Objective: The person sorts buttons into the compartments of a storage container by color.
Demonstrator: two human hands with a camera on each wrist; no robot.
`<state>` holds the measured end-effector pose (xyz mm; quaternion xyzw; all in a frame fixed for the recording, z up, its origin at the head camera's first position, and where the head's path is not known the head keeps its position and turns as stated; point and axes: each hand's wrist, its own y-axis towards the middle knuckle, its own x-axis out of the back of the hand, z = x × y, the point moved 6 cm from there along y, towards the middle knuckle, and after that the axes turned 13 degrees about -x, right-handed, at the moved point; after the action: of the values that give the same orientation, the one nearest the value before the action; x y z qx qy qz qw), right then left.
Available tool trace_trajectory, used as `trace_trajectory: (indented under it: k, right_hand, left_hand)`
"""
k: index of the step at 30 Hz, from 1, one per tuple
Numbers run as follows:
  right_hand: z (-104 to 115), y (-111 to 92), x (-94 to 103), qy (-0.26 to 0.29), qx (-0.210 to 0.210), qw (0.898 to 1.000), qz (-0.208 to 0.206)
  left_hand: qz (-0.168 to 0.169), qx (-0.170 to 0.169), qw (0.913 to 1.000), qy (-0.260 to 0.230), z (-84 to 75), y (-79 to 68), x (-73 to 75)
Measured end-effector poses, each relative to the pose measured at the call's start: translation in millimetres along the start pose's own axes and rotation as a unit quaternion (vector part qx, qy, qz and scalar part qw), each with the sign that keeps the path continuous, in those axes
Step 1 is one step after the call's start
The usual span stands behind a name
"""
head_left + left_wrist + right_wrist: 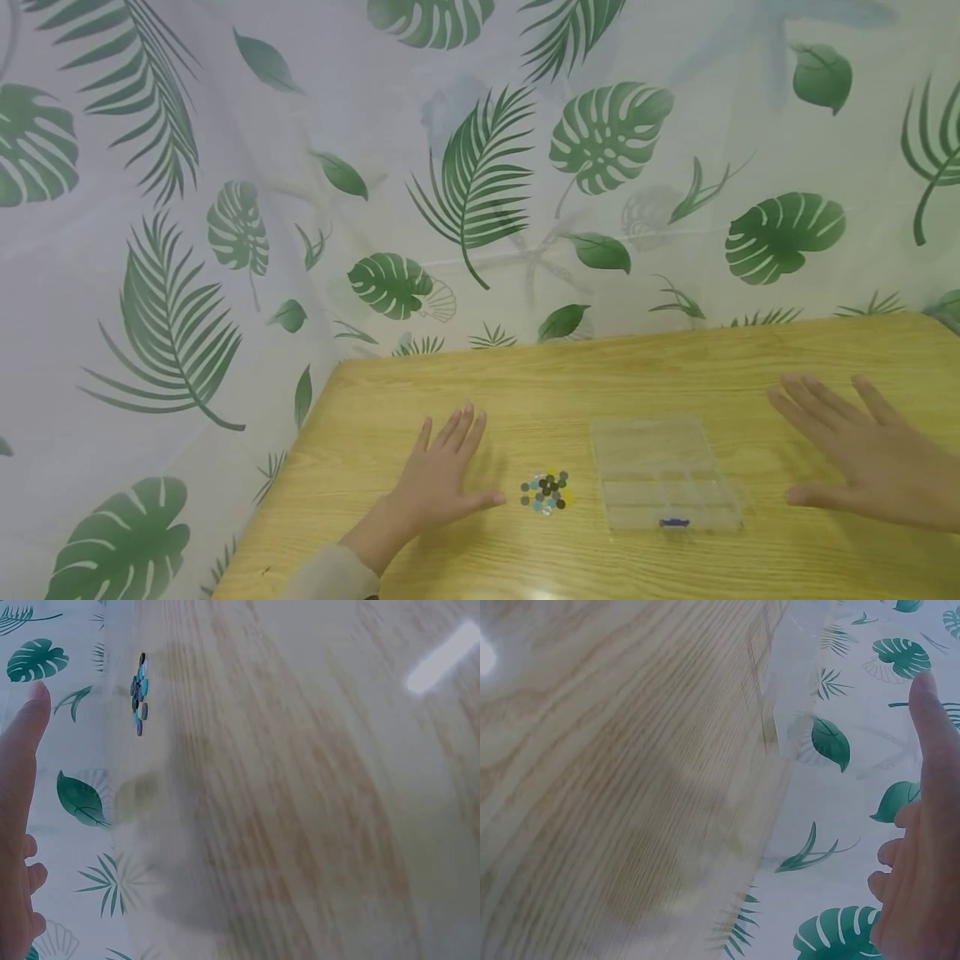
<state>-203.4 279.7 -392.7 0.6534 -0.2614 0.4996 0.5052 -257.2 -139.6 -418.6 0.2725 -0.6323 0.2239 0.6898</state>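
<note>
My left hand (442, 479) hovers over the table with fingers straight and thumb out to the side, holding nothing. Just right of its thumb lies a small cluster of round flat discs (546, 492), in black, grey, blue, yellow, green and clear. The same discs (139, 694) appear at the upper left of the left wrist view. A clear plastic compartment box (667, 479) with a blue latch (674, 522) sits right of the discs. My right hand (877, 454) is spread to the right of the box, apart from it and with nothing in its grasp.
The light wood table (525, 392) ends at the back and left against a white cloth (480, 208) printed with green leaves. A bright reflection (444, 656) shows on the tabletop in the left wrist view.
</note>
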Motion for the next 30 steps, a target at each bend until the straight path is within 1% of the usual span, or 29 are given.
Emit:
trace_trajectory:
  k: [5,10,14,18,20,23,30]
  right_hand:
    - [4.6,1.5,-3.0,0.011,0.014,1.000,-0.004]
    - [9.5,3.5,-7.0,0.039,0.032,0.999,-0.011]
    - [13.5,5.6,-10.7,0.051,0.039,0.998,-0.013]
    - [16.6,6.8,-13.8,0.069,0.039,0.997,-0.008]
    - [17.6,6.8,-15.3,0.076,0.038,0.996,-0.006]
    - [18.2,6.1,-18.8,0.085,0.033,0.996,-0.001]
    - [15.0,4.9,-32.2,0.094,0.028,0.995,-0.003]
  left_hand:
    - [-0.003,-0.004,1.0000,-0.007,-2.7,-1.3,-6.1]
    - [-0.009,0.006,0.9992,-0.039,-3.9,-2.3,-11.6]
    - [-0.014,0.010,0.9988,-0.046,-5.7,-3.3,-14.0]
    - [-0.014,0.014,0.9985,-0.051,-7.0,-5.0,-16.0]
    - [-0.015,0.015,0.9979,-0.062,-6.9,-5.7,-18.3]
    - [-0.014,0.017,0.9968,-0.077,-6.7,-6.1,-23.0]
    - [-0.024,0.023,0.9942,-0.103,-7.0,-3.6,-33.9]
